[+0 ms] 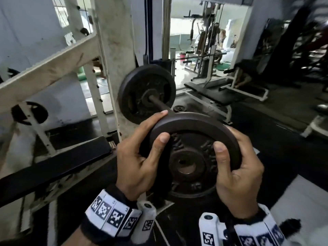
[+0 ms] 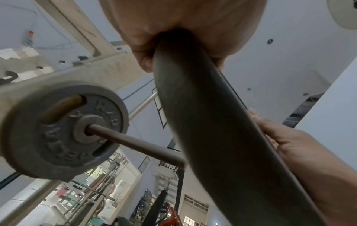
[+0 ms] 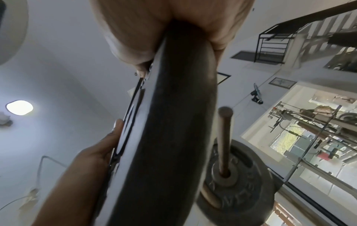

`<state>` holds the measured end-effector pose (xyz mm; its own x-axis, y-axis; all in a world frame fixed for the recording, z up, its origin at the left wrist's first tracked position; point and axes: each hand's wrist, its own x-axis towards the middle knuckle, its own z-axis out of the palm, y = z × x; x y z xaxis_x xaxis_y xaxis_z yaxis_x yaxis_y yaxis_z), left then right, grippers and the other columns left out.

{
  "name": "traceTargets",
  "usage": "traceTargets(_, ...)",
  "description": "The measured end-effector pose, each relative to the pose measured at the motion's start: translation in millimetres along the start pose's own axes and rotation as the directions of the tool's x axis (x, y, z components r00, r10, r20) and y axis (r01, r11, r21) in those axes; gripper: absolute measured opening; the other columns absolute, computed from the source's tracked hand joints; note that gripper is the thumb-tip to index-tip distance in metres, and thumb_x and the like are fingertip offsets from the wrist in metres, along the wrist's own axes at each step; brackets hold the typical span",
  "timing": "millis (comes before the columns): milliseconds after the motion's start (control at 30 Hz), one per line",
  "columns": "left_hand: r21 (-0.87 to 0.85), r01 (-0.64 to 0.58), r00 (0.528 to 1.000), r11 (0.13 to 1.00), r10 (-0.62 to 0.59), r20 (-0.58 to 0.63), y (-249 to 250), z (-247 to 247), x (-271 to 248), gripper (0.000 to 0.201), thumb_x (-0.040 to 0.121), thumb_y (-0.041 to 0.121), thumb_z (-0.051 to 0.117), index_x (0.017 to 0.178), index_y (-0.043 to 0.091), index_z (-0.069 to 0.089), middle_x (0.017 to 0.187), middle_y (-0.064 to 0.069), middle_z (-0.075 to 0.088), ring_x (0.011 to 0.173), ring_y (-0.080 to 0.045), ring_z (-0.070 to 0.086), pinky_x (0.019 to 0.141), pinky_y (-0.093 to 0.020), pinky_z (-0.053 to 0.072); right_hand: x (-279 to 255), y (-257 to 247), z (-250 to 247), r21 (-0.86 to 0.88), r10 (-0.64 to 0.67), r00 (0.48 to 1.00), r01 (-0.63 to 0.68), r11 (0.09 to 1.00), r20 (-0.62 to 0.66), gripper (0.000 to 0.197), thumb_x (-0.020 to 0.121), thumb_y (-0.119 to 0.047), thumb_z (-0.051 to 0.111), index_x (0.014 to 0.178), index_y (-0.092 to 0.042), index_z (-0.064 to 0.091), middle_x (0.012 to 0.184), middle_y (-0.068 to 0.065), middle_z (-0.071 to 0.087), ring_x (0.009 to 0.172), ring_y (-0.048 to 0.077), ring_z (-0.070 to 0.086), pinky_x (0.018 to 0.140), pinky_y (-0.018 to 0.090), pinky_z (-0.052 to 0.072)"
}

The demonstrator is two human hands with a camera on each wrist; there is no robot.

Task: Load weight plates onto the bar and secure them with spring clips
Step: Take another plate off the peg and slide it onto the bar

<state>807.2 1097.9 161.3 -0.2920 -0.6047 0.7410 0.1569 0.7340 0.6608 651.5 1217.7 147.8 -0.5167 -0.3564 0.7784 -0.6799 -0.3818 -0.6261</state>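
Black wristbands (image 1: 113,196) carry white blocks of square black-and-white marker tags

Dark iron plate (image 1: 193,137) held upright just off the bar's (image 1: 158,104) end.

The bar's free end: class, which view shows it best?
Right wrist: the bar's end stands clear beside the held plate. In the head and left wrist views that plate covers the tip; only the shaft shows.
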Motion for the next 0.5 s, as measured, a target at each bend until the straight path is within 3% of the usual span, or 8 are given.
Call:
traceTargets(200,0.054,-0.003,1.000,0.999,0.004,-0.007,-8,55,21,0.039,0.102,0.029,0.061,0.140,0.019,0.063,0.132,0.006,0.071,0.123,-0.010,0.068,0.102,-0.045,0.055,41,58,-26,0.066,-0.003,1.000,0.002,0.998,0.020,0.032,0.099,-0.026,0.057,0.125,-0.008,0.063,0.119,-0.009,0.068,0.113,-0.003,0.065,0.098,0.014,0.048)
traceTargets(300,0.085,0.013,0.999,0.996,-0.010,-0.036,-15,68,25,0.038,0.103,0.026,0.062,0.139,0.017,0.063,0.130,0.005,0.072,0.122,-0.009,0.068,0.102,-0.044,0.056,51,82,-24,0.118,0.023,0.998,-0.029,0.993,0.052,0.034,0.099,-0.026,0.057,0.124,-0.003,0.065,0.119,-0.008,0.068,0.113,0.000,0.065,0.099,0.016,0.048)
traceTargets(367,0.108,0.024,0.998,0.994,-0.018,-0.055,-19,72,28,0.038,0.102,0.024,0.062,0.139,0.016,0.064,0.128,0.005,0.073,0.120,-0.010,0.069,0.102,-0.044,0.056,56,93,-20,0.137,0.032,0.997,-0.041,0.990,0.067,0.032,0.100,-0.027,0.057,0.124,-0.007,0.065,0.118,-0.009,0.069,0.112,0.000,0.066,0.099,0.017,0.048)
traceTargets(500,0.134,0.040,0.998,0.990,-0.032,-0.059,-28,78,31,0.038,0.103,0.025,0.062,0.140,0.014,0.062,0.126,0.004,0.073,0.119,-0.013,0.070,0.100,-0.045,0.057,61,111,-13,0.171,0.029,0.995,-0.044,0.984,0.091,0.028,0.100,-0.025,0.057,0.124,-0.012,0.063,0.117,-0.016,0.067,0.110,-0.007,0.064,0.096,0.011,0.046)
